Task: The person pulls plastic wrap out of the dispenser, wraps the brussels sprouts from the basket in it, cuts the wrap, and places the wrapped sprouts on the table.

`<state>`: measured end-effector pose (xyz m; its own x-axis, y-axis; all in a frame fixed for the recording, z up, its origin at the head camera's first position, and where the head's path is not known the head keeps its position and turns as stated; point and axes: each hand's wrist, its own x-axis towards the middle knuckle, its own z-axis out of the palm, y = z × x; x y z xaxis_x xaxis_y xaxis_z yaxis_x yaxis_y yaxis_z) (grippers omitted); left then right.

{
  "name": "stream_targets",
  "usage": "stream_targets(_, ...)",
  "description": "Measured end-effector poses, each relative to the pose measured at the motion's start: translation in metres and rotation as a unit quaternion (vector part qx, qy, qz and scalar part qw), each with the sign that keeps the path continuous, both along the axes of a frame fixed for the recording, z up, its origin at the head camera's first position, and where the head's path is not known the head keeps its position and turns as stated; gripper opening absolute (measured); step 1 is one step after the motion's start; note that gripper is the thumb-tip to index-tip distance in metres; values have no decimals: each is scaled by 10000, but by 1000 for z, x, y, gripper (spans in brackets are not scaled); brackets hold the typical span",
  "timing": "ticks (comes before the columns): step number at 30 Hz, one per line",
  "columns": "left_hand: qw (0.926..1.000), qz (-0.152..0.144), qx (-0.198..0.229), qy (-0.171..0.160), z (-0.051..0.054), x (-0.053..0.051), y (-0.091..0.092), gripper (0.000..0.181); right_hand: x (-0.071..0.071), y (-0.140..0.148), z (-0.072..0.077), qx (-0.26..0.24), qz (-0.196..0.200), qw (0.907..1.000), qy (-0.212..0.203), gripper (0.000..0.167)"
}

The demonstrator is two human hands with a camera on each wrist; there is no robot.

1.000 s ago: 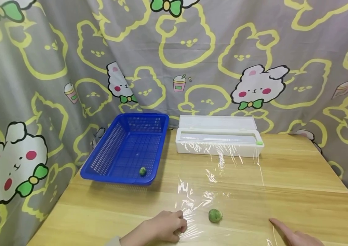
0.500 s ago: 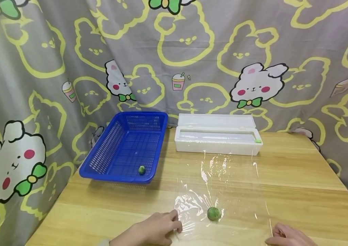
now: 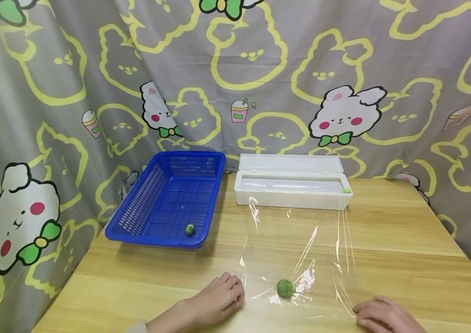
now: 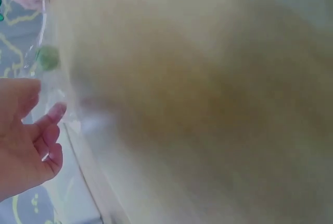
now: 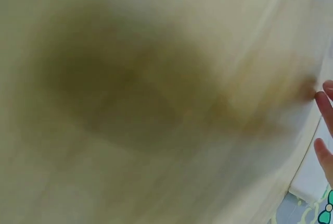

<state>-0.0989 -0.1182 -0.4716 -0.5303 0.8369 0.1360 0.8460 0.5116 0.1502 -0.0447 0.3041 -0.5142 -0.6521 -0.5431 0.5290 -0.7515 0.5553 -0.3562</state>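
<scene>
A sheet of clear cling film stretches from the white cling film box toward the front of the wooden table. A Brussels sprout sits within the sheet's near part; whether film covers it is hard to tell. My left hand is at the film's left edge, fingers loosely bent; the left wrist view shows thumb and index fingertip apart. At the right near corner, my right hand touches the film with its fingertips. Its fingers and thumb stand apart in the right wrist view.
A blue plastic basket stands at the back left, holding another Brussels sprout. The film box's lid is raised, and a green slider sits at its right end. A patterned curtain hangs behind the table.
My right hand pinched the film's right edge half a second ago; its fingers are now looser. The film's creases have shifted and its right edge has drawn inward. The left fingers have also relaxed.
</scene>
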Motion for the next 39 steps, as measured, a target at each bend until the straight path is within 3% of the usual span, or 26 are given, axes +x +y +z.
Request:
stream_targets(2, 9990, 243, 129, -351, 3, -3, 1, 7, -1, 1, 5, -105, -153, 9983, -550, 38)
stream_targets(5, 9934, 594, 329, -927, 5, -7, 1, 9, -2, 3, 11, -160, -508, 9871, -1509, 23)
stream_targets(8, 9854, 889, 484, -1369, 4, -11, 1, 10, -6, 4, 15, -123, -756, 9712, -2256, 15)
stream_targets(14, 9683, 1225, 902, -1979, 1, -18, 3, 10, -10, 0, 19, -321, -1130, 9376, -3273, 17)
stream_targets(16, 9617, 1300, 1039, -2177, 1, -19, 4, 11, -11, -3, 20, -343, -1306, 9273, -3491, 19)
stream_targets(19, 9433, 1531, 1313, -2636, -1, -21, 6, 11, -13, -6, 22, -318, -1579, 9163, -3667, 21)
stream_targets(22, 9198, 1970, 1577, -3006, -2, -22, 12, 13, -15, -9, 22, -256, -1734, 9100, -3759, 22)
stream_targets(24, 9137, 2238, 1617, -2982, -3, -22, 16, 14, -16, -12, 22, -204, -1827, 9095, -3729, 22)
stream_targets(25, 9159, 2344, 1571, -2856, -4, -23, 19, 15, -17, -13, 22, -187, -1902, 9089, -3707, 21)
stream_targets(28, 9347, 2498, 1250, -2198, -5, -25, 23, 14, -16, -19, 21, -40, -2297, 9096, -3462, 18)
stream_targets(32, 9560, 2504, 866, -1263, -7, -26, 27, 16, -16, -28, 19, 217, -2821, 9067, -3128, 20)
stream_targets(36, 9658, 2410, 643, -712, -8, -28, 29, 20, -17, -33, 19, 365, -2964, 9071, -2966, 21)
stream_targets(39, 9664, 2491, 405, -485, -8, -30, 31, 22, -19, -34, 20, 526, -3001, 9074, -2896, 18)
